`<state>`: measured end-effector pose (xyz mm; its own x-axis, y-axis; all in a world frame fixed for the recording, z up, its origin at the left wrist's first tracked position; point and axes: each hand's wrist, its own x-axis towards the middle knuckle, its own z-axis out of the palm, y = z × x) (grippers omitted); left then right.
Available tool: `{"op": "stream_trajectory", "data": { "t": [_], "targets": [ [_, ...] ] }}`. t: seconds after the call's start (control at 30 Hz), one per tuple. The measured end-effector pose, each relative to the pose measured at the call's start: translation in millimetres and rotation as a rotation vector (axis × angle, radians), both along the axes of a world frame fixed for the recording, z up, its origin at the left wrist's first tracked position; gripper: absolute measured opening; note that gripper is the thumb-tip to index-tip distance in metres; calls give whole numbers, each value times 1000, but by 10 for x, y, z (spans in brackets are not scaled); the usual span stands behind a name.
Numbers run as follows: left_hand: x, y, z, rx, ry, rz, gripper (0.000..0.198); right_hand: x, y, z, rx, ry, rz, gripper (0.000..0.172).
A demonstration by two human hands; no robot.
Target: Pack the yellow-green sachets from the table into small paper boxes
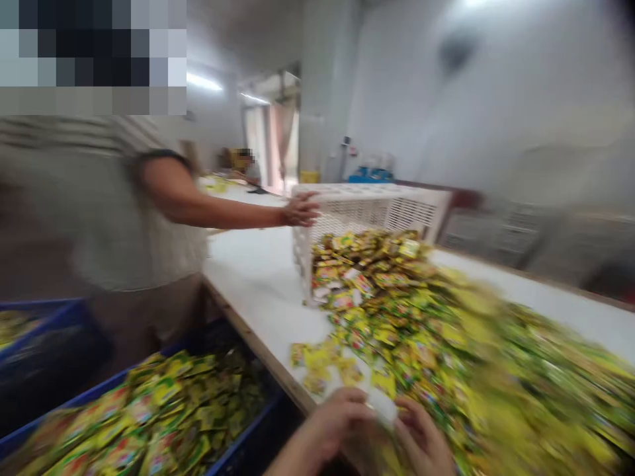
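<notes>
At the bottom of the view, my left hand (340,423) and my right hand (421,436) are closed on the two sides of a translucent plastic bag (381,408). The bag has a whitish rim and something yellowish shows through it; its lower part runs out of the frame. Just beyond my hands, small yellow-and-green packets (397,317) lie in a broad heap on the white table (258,264). Motion blurs the heap on the right.
A co-worker's hand (301,209) grips a white plastic crate (367,192) tipped on its side, packets spilling from its mouth. Below the table edge at left, a blue bin (79,400) holds more packets. Another blue bin (49,307) stands farther left.
</notes>
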<state>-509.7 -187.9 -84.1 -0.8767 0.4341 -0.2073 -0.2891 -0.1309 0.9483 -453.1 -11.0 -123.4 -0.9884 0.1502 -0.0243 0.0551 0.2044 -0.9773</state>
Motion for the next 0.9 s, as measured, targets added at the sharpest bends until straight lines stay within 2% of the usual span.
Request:
{"op": "stream_trajectory", "data": {
  "t": [0.07,0.1,0.17,0.3,0.47,0.53,0.73,0.9],
  "targets": [
    [167,110,-356,70,-105,-51,11,-30,-14,-89,-342,-157,7,47],
    [151,131,-451,94,-137,-64,11,-54,-35,-111,-466,-197,4,46],
    [41,148,-518,118,-170,-71,20,-102,-98,-111,-553,-220,-14,41],
    [-75,121,-482,109,-160,-45,22,-167,-179,-28,-391,-156,-80,22],
    [-47,61,-531,23,-16,49,28,-248,-92,-27,-256,2,-9,33],
    [-66,60,-558,-23,36,61,28,-282,-73,-69,-259,-11,-10,36],
    [-182,99,-599,-99,177,39,24,-343,-112,-182,-289,-31,-129,40],
    [-292,93,-635,-138,260,-8,18,-401,-73,-191,-254,-57,-105,35]
  ]
}}
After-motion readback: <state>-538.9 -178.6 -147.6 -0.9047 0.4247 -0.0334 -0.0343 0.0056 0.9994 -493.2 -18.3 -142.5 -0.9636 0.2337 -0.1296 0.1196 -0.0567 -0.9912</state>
